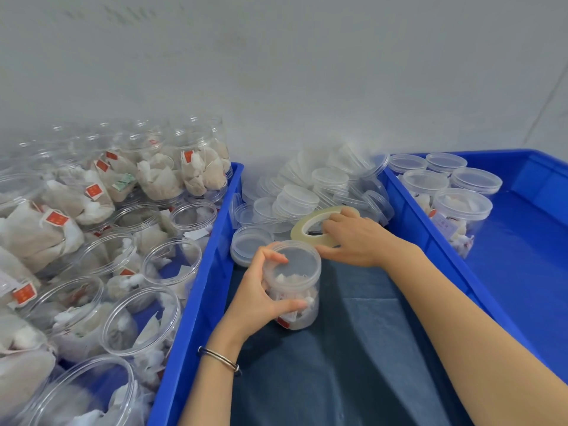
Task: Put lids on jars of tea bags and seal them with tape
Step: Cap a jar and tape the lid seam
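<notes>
A clear plastic jar of tea bags [299,298] with a clear lid on top stands on dark blue cloth in front of me. My left hand [261,292] grips the jar's left side, thumb near the base and fingers curled over the lid's rim. My right hand [353,238] holds a roll of pale clear tape [310,227] just behind the jar, fingers through the roll's hole. A heap of loose clear lids [307,195] lies behind the tape.
A blue crate [199,290] on the left holds several open jars of tea bags [123,241]. Another blue crate [436,241] on the right holds several lidded jars [455,204]. A pale wall rises behind everything.
</notes>
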Demonstrator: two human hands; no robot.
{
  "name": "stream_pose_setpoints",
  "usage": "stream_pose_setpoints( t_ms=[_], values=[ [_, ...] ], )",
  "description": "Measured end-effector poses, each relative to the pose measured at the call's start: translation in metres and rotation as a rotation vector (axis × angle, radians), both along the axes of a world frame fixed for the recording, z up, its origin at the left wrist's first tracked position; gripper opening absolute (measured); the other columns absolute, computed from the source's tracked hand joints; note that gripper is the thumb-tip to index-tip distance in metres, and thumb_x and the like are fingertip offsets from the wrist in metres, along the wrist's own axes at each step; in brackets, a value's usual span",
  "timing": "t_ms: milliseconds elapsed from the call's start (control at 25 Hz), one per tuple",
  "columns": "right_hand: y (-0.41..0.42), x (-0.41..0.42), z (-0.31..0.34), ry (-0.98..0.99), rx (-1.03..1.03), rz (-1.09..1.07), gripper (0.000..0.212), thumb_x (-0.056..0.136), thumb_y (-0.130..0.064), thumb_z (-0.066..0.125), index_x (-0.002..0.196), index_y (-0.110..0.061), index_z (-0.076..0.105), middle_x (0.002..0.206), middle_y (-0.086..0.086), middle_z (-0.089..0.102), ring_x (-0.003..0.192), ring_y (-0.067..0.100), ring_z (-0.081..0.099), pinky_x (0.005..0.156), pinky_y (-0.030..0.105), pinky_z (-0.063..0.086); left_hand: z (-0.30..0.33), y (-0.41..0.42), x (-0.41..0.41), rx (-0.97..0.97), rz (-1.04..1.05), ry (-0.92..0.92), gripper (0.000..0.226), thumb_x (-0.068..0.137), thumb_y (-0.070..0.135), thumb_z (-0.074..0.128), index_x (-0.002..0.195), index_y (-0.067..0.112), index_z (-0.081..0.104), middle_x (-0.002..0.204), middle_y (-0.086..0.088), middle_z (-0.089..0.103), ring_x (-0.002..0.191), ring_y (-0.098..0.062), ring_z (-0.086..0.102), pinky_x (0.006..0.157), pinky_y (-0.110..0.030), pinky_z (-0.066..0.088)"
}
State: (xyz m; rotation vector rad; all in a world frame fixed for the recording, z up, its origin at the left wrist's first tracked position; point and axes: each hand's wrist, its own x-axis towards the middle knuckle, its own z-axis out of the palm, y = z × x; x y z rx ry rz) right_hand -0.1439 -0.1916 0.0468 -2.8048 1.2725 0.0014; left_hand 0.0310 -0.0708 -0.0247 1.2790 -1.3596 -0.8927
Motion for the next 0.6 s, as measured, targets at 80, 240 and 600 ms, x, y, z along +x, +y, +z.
stream_pose_setpoints(
  t_ms=[80,240,600],
  values=[
    [0.002,-0.007,-0.002,-0.052,0.079,-0.006,0.040,0.094,-0.055,0.037,0.075,-0.020,0.042,0.093,-0.003,0.047,0.102,0.017,0.035,0.085,0.040,0.039,0.003,-0.002,0.003,0.040,-0.072,-0.076,0.082,0.059,0.014,0.091,0.119,0.031,0.036,0.142,0.012,0.039,0.131,-0.004,0.041,0.106,-0.020,0.037],
    [0.004,-0.019,-0.008,-0.161,0.216,-0.021,0.022,0.092,-0.032,0.042,0.081,-0.014,0.046,0.086,0.000,0.049,0.098,0.019,0.036,0.082,0.041,0.040,0.007,-0.003,-0.011,0.088,0.095,-0.178,0.092,0.050,0.040,0.091,0.111,0.041,0.022,0.134,0.007,0.029,0.125,-0.007,0.039,0.095,-0.014,0.041],
    [0.010,-0.037,-0.007,-0.413,0.220,0.022,0.018,0.082,-0.045,0.065,0.082,-0.028,0.062,0.079,-0.014,0.053,0.077,0.008,0.049,0.072,0.030,0.043,0.006,0.010,-0.018,0.012,0.327,0.022,0.093,0.063,0.044,0.081,0.142,0.033,0.034,0.134,0.019,0.041,0.126,0.004,0.044,0.087,-0.004,0.041]
  ],
)
